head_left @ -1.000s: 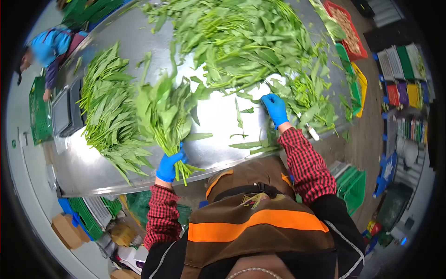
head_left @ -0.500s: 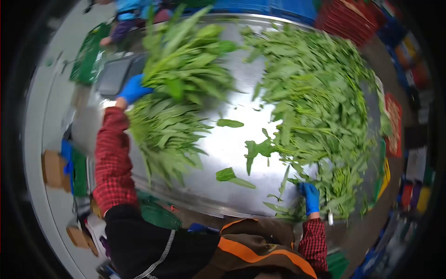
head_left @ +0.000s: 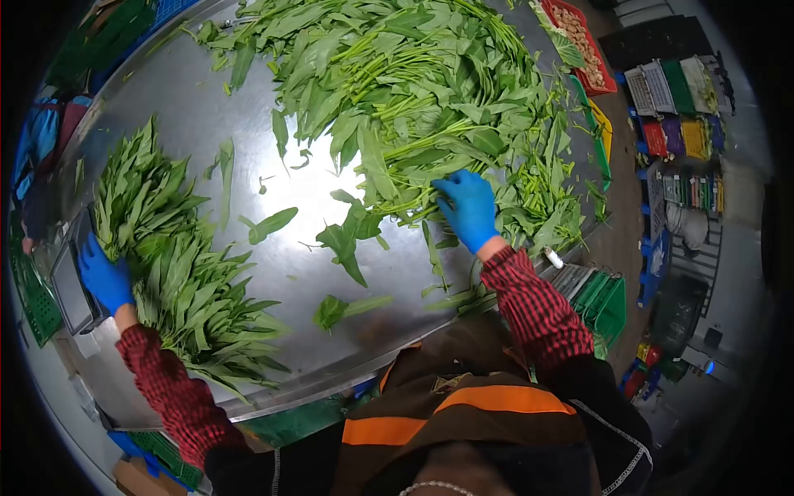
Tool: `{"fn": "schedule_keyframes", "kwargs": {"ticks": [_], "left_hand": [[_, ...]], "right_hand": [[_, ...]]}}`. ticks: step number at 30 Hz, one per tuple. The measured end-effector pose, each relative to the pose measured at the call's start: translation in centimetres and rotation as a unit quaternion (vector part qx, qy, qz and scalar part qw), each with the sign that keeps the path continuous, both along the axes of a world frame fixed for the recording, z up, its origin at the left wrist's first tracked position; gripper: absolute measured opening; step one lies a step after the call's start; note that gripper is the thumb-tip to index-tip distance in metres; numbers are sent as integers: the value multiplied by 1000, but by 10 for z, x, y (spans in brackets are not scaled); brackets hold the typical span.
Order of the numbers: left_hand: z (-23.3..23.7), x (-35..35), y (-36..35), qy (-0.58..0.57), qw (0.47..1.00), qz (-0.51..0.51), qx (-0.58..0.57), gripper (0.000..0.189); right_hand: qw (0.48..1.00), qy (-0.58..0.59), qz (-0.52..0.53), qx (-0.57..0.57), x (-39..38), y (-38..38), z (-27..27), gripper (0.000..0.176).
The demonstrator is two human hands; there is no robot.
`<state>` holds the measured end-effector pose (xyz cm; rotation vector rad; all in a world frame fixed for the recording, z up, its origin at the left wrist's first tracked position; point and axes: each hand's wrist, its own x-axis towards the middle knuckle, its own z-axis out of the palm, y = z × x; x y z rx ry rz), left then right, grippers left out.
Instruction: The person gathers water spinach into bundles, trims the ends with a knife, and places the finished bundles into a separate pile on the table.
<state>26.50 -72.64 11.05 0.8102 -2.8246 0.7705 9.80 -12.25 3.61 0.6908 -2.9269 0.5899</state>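
In the head view, my left hand [head_left: 105, 277], in a blue glove, lies at the stem ends of bunched water spinach [head_left: 198, 289] at the table's left. Its fingers are stretched out beside the upper bunch [head_left: 145, 190], and part of the palm side is hidden. My right hand [head_left: 470, 208], also gloved in blue, is at the near edge of a large loose heap of water spinach [head_left: 413, 107]. Its fingers are bent and apart, touching the stems. A dark grey tray-like device [head_left: 73, 273] sits just left of my left hand.
Loose leaves [head_left: 273, 225] are scattered on the metal table [head_left: 331, 285]. A small white cylinder [head_left: 553, 258] is near its right edge. Beyond are a red crate of brownish pieces [head_left: 608, 78] and green crates [head_left: 608, 310]. Another person's blue sleeve [head_left: 37, 136] shows far left.
My view has turned to the right. The bunch that was raised in my left hand now lies on the table. My right hand has moved from the near table edge onto the heap.
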Motion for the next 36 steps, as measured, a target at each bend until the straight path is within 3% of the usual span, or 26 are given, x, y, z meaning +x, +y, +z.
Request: {"fn": "schedule_keyframes", "kwargs": {"ticks": [2, 3, 5, 7, 8, 9, 10, 12, 13, 14, 16, 17, 19, 24, 26, 31, 33, 34, 36], "left_hand": [[-15, -20, 50, 184, 958, -171, 137, 56], [-21, -30, 83, 234, 909, -210, 273, 46], [-49, -34, 141, 228, 873, -231, 364, 37], [-92, -32, 194, 210, 822, -206, 487, 29], [-99, -37, 223, 165, 804, -180, 543, 23], [-119, -35, 254, 181, 722, -149, 651, 19], [-131, -35, 278, 152, 724, -207, 640, 19], [-132, -26, 336, 86, 587, -92, 800, 18], [-143, -22, 355, 38, 589, -106, 801, 16], [-145, -19, 379, 29, 540, -75, 838, 16], [-150, -14, 411, -10, 508, -90, 857, 16], [-155, -12, 424, -2, 439, -65, 896, 18], [-148, -12, 441, -10, 359, -12, 933, 22], [-112, -21, 453, -3, 348, 67, 935, 24], [-95, -26, 458, 44, 342, 122, 931, 25], [-83, -22, 470, 173, 330, 104, 922, 24], [-76, -16, 471, 169, 340, 37, 924, 14], [-75, -13, 472, 170, 342, 36, 924, 14], [-76, -5, 471, 148, 411, -16, 900, 12]], "right_hand": [[996, -14, 70, 47, -7, 1, -12, 17], [997, -5, 67, 49, -8, 1, -8, 17], [997, -12, 70, -35, 3, 3, -1, 13], [998, -24, 59, -25, 14, 14, -4, 9], [993, -112, 45, 10, 20, 21, -8, 10], [978, -200, 32, 43, 24, 27, -14, 12], [981, -191, 31, 31, 28, 32, -20, 14], [981, -193, 7, -15, 32, 31, -15, 13], [979, -194, -17, -59, 36, 30, -14, 13], [978, -198, -15, -65, 36, 29, -16, 13], [995, -92, -42, -8, 30, 26, -23, 12], [994, -96, -40, -15, 28, 25, -26, 12], [994, -94, -13, 61, 23, 24, -28, 12], [996, -90, -4, -27, 36, 26, -24, 11], [944, -264, -44, -195, 56, 28, -13, 15], [885, -365, -73, -279, 107, 33, 6, 21], [780, -452, -120, -415, 112, 31, 13, 19], [780, -452, -118, -416, 111, 27, 16, 19], [731, -440, -154, -499, 107, 16, 18, 20]]}}
